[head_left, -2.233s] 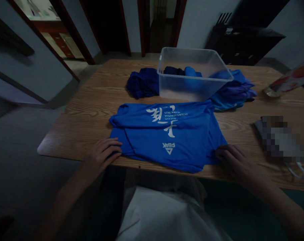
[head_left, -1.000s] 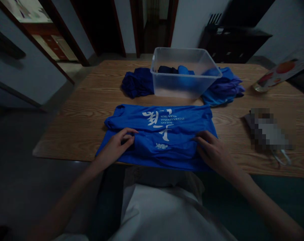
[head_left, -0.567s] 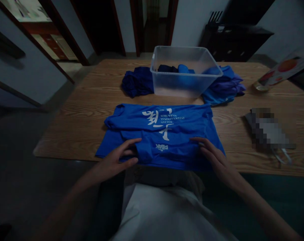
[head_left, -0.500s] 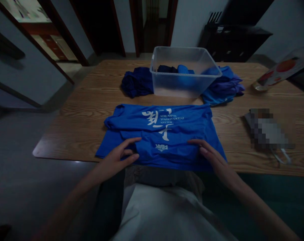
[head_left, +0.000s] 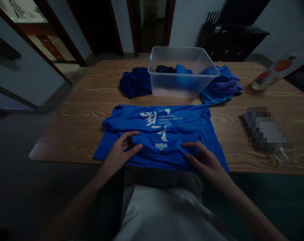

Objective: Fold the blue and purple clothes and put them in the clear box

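A blue T-shirt [head_left: 146, 157] with white print reading "Dalian International Marathon" and "PEAK" lies partly folded at the table's near edge. On its left part rests my left hand [head_left: 120, 149], with thumb and index finger apart. My right hand [head_left: 204, 157] touches the right part, its thumb and index finger also spread and pointing inward. Some cloth is bunched up between the two hands. The shirt's left side shows a rolled or overlapping layer, and its lower right corner spreads out past my right wrist.
Beyond the shirt, a clear plastic bin [head_left: 174, 87] holds dark and blue folded cloth. Crumpled dark blue clothing [head_left: 135, 82] lies left of it, blue and purple clothing [head_left: 223, 88] right. A blurred-out item [head_left: 267, 130] with a strap is on the wooden table [head_left: 74, 124], near a patterned see-through object [head_left: 274, 72].
My right hand has shifted left and inward over the shirt, and its thumb and index finger have moved apart. My left hand's fingers have moved slightly upward. The view has shifted a little.
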Motion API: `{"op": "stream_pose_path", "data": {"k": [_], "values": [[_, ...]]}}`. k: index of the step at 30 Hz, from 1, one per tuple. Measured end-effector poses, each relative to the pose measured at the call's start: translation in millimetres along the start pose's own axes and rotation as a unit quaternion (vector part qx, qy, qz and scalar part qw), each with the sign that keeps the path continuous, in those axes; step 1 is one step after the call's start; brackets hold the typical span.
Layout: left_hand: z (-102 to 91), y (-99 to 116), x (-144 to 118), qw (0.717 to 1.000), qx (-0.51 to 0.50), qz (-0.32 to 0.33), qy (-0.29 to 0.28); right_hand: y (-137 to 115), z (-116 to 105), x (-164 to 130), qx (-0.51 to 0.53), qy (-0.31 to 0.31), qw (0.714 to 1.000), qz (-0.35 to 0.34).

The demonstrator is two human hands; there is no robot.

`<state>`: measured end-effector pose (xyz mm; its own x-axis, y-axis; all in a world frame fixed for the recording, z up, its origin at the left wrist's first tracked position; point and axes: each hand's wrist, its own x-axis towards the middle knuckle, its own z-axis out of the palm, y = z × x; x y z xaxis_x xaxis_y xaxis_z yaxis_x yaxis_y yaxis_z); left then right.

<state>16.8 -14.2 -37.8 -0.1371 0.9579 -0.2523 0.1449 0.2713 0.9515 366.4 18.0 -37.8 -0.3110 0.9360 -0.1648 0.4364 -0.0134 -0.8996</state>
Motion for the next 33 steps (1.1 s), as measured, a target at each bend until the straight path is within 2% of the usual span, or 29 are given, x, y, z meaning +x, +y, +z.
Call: {"op": "stream_pose_path", "data": {"k": [3, 5, 8, 12, 17, 23, 27, 30, 33], "values": [[6.0, 0, 2, 0.998, -0.063, -0.026, -0.010, 1, 1, 3, -0.028, 0.000, 0.999, -0.032], [6.1, 4, 1, 0.997, -0.064, -0.026, -0.018, 1, 3, 5, -0.037, 0.018, 0.997, -0.059], [-0.9, 5, -3, 0.999, 0.031, 0.012, -0.008, 4, 5, 6, -0.056, 0.028, 0.994, -0.088], [-12.9, -9, -16, 0.979, 0.183, 0.083, 0.021, 7, 4, -1, -0.128, 0.003, 0.987, -0.096], [-18.8, -22, -28, 0.973, 0.215, 0.076, 0.026, 9, 6, -6, -0.170, -0.023, 0.981, -0.092], [-19.4, -24, -24, 0.961, 0.255, 0.099, 0.037, 11, 10, -1, -0.215, -0.001, 0.971, -0.106], [-19.3, -30, -20, 0.932, 0.337, 0.127, 0.043, 13, 9, -4, -0.272, 0.026, 0.955, -0.113], [-26.8, -27, -19, 0.911, 0.377, 0.163, 0.018, 13, 1, -9, -0.311, 0.025, 0.941, -0.134], [-44.6, -14, -13, 0.922, 0.361, 0.139, -0.001, 14, -19, -7, -0.332, 0.015, 0.930, -0.156]]}}
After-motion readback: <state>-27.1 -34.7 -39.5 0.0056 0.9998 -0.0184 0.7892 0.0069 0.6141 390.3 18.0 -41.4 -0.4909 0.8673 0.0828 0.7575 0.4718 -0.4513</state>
